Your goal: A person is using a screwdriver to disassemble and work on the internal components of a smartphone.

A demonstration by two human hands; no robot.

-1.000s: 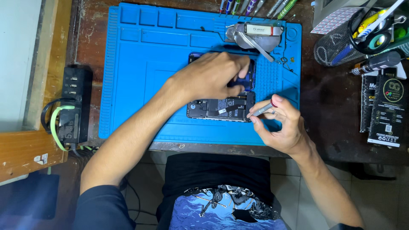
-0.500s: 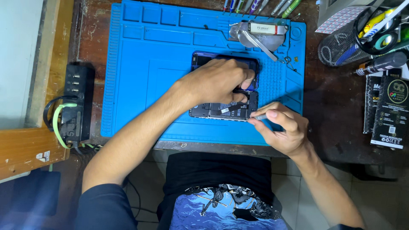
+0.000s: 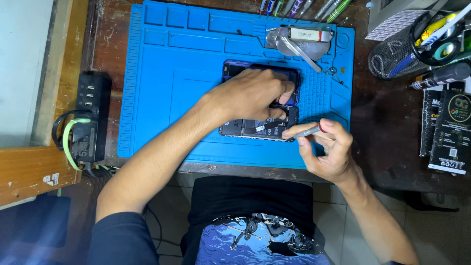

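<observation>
An opened smartphone (image 3: 260, 128) with its back off lies on a blue repair mat (image 3: 167, 83). My left hand (image 3: 252, 95) rests flat over the phone and presses it down, hiding most of it. A dark back cover (image 3: 233, 68) shows just beyond that hand. My right hand (image 3: 326, 149) pinches a small grey screwdriver (image 3: 305, 131) whose tip meets the phone's lower right corner.
A metal dish with a tool (image 3: 301, 41) sits at the mat's far right. Several screwdrivers (image 3: 299, 7) line the far edge. A mesh cup of tools (image 3: 417, 41) and dark packages (image 3: 449, 130) stand right. A black power strip (image 3: 88, 118) lies left.
The view shifted slightly. My right hand moved the screwdriver a little along the phone's lower right edge. My left hand stayed on the phone.
</observation>
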